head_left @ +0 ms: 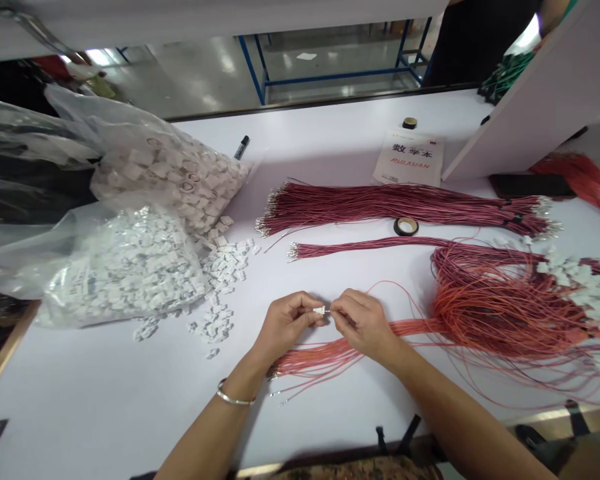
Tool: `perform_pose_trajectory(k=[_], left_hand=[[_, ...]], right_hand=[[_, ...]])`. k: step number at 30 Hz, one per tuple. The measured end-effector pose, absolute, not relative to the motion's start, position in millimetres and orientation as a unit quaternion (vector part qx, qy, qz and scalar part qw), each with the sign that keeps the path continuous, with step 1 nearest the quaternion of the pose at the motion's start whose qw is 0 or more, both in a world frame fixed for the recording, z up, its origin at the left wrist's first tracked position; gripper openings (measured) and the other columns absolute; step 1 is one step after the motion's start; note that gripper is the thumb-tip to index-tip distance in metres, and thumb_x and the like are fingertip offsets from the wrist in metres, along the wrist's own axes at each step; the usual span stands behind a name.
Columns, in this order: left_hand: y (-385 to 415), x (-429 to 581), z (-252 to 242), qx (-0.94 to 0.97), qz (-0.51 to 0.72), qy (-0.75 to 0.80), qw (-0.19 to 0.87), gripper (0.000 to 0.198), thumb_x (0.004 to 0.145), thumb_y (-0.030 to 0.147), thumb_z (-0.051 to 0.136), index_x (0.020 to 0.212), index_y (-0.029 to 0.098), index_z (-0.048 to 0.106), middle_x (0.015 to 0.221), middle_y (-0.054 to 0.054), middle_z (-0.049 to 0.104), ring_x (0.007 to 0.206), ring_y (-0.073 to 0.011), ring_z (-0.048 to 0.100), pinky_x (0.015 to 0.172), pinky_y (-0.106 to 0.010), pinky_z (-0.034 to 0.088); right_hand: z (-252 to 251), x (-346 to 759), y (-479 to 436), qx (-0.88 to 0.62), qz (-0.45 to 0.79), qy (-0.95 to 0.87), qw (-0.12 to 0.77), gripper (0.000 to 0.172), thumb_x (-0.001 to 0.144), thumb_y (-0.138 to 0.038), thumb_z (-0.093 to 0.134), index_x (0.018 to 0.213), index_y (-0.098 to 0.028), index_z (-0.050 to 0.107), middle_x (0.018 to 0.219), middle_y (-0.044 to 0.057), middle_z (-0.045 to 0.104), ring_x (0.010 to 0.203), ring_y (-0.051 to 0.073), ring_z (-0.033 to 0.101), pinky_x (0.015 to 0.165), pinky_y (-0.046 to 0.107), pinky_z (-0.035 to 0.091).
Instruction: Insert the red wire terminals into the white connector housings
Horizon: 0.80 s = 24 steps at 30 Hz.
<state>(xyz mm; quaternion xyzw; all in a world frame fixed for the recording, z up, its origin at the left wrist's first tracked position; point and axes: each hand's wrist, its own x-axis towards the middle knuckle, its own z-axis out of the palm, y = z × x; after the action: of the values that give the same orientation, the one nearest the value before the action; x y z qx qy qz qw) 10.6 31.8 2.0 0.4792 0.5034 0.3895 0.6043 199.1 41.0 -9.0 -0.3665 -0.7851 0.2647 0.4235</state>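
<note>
My left hand (293, 323) pinches a small white plastic connector housing (321, 310) between thumb and fingers. Facing it, my right hand (361, 320) is closed on the end of a thin wire, whose tip meets the housing; how deep it sits I cannot tell. Under both hands lies a bundle of orange-red wires (313, 360) with metal terminals at its left end. It runs right into a large tangle of orange and dark red wires (505, 307). Left of my hands, loose white housings (217, 323) are scattered on the white table (145, 393).
Clear plastic bags of white parts, one nearer (130, 267) and one behind (170, 167), fill the left side. Dark red wire bundles (380, 203) lie beyond my hands, beside a tape roll (406, 227), a notebook (410, 157) and a marker (241, 147). White connectors (575, 280) pile at right.
</note>
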Motion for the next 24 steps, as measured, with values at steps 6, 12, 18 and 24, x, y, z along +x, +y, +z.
perform_pose_trajectory(k=[6,12,18,24], left_hand=[[31.3,12.6,1.6,0.484,0.385,0.495,0.61,0.02,0.076,0.031,0.079,0.08,0.014,0.07,0.07,-0.003,0.071,0.064,-0.0167,0.07,0.065,-0.03,0.057],[30.6,12.3,0.7,0.49,0.382,0.494,0.609,0.022,0.077,0.034,0.079,0.082,0.014,0.07,0.07,-0.004,0.072,0.066,-0.017,0.07,0.067,-0.03,0.057],[31.1,12.7,2.3,0.483,0.392,0.498,0.604,0.026,0.075,0.036,0.08,0.081,0.014,0.069,0.07,-0.004,0.072,0.064,-0.0165,0.069,0.065,-0.029,0.055],[31.5,14.8,3.6,0.478,0.384,0.506,0.607,0.023,0.076,0.034,0.079,0.082,0.014,0.068,0.068,-0.003,0.071,0.064,-0.0163,0.069,0.066,-0.029,0.055]], right_hand=[[-12.5,197.9,40.1,-0.36,0.253,-0.797,0.414,0.02,0.09,-0.009,0.045,0.075,-0.021,0.052,0.065,-0.001,0.05,0.059,0.012,0.044,0.058,0.025,0.035],[-12.7,198.4,40.2,-0.362,0.255,-0.793,0.419,0.02,0.093,-0.014,0.047,0.076,-0.02,0.056,0.066,0.0,0.056,0.061,0.013,0.049,0.061,0.026,0.038],[-12.3,202.1,40.9,-0.383,0.279,-0.779,0.411,0.013,0.091,-0.014,0.053,0.082,-0.02,0.061,0.072,0.0,0.063,0.062,0.011,0.054,0.062,0.025,0.041],[-17.7,200.6,41.4,-0.38,0.249,-0.798,0.395,0.015,0.091,-0.012,0.049,0.08,-0.02,0.055,0.068,0.0,0.061,0.062,0.013,0.051,0.064,0.025,0.04]])
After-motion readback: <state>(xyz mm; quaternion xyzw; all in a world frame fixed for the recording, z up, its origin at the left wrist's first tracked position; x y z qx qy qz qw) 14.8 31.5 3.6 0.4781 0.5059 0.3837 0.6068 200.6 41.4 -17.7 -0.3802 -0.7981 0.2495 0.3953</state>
